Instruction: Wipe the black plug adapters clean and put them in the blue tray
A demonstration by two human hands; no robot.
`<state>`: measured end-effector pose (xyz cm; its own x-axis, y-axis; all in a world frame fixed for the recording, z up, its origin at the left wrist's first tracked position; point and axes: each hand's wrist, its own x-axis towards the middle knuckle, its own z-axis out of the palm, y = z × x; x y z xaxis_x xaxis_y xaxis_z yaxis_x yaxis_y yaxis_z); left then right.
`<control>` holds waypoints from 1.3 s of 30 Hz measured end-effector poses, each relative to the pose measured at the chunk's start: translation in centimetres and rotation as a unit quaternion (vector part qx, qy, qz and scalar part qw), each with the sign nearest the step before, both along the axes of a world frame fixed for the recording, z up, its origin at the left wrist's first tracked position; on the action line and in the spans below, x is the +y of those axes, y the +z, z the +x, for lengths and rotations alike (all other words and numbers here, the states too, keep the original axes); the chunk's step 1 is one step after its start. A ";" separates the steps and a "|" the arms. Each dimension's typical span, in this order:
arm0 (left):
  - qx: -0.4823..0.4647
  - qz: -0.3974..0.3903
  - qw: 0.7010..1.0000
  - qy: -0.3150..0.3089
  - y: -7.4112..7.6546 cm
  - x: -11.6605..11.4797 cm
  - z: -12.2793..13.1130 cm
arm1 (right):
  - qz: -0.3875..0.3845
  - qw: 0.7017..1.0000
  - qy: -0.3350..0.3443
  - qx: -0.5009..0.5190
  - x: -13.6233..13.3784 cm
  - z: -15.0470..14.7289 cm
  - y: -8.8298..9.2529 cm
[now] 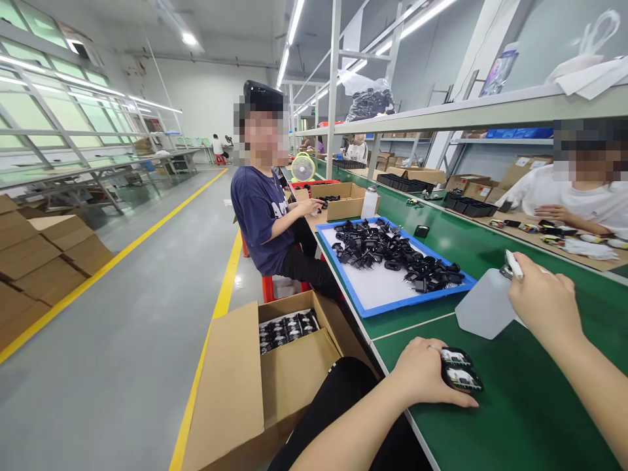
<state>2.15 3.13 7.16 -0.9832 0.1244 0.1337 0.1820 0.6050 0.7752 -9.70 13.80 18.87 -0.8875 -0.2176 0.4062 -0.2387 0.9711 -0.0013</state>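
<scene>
My left hand (pixel 428 374) rests on the green table, its fingers and thumb around two small black open housings (pixel 461 369) with pale parts inside. My right hand (pixel 544 294) grips a white cloth-like piece (pixel 513 265) at the top of a translucent white bottle (pixel 485 306). The bottle tilts over the green surface. Beyond it, a blue-rimmed tray (pixel 363 309) holds a heap of black plug adapters (pixel 377 248). One black piece (pixel 421 231) lies just past the tray.
An open cardboard box (pixel 230 373) with packed black parts stands left of the table. A person in a dark shirt (pixel 255 222) sits beyond it. Another person in white (pixel 583 196) sits across the bench. A shelf (pixel 471 112) runs above; a white bottle (pixel 369 204) stands behind the tray.
</scene>
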 end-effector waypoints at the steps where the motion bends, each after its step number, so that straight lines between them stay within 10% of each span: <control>1: 0.003 -0.001 1.000 0.000 0.0 0.0 0.0 | 0.000 1.000 0.002 0.004 0.0 0.0 0.0; 29: -0.039 0.036 0.998 0.016 0.2 0.3 -0.2 | -0.054 0.981 0.113 0.151 1.9 -1.9 -2.4; 39: -0.056 0.018 0.995 -0.084 1.1 -2.4 -0.4 | -0.088 0.982 0.122 0.114 2.5 -1.9 -1.9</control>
<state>1.70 0.73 8.30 -0.9581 0.2846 0.0325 0.1896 0.5451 0.8167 -11.63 16.35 16.96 -0.6987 -0.3222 0.6387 -0.4785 0.8742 -0.0825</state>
